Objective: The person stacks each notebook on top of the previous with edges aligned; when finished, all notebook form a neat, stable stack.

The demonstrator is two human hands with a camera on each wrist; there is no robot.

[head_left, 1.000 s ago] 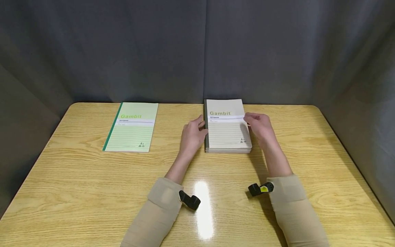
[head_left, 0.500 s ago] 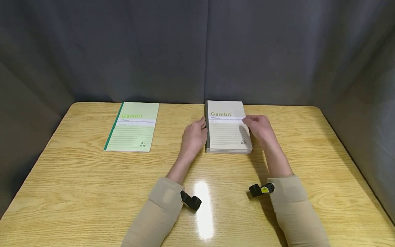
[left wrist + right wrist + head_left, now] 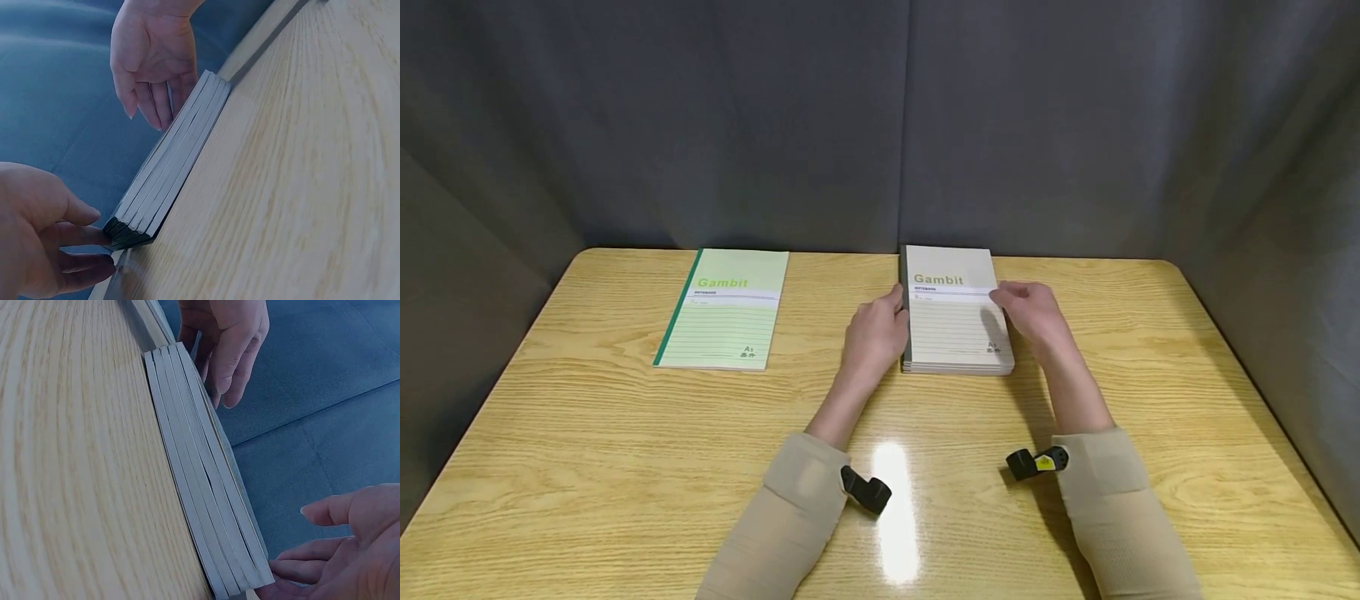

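Observation:
A stack of several grey-white "Gambit" notebooks with dark spines lies near the far edge of the table, covers facing up. My left hand is at the spine side, its fingertips against the stack. On the opposite long side, the fingers of my right hand touch the page edges. In the left wrist view, the fingers of the left hand are extended by the dark spine corner. The right wrist view has the right hand beside the near corner of the layered notebooks, thumb raised away.
To the left, a single pale green notebook with a green spine lies flat on the wooden table. Dark grey curtains hang behind the table and along both sides. Both sleeves carry a small black camera.
My left thumb has drawn in from the spine edge toward the fingers. The right hand stays at the stack's right side almost unmoved. The whole view has shifted slightly.

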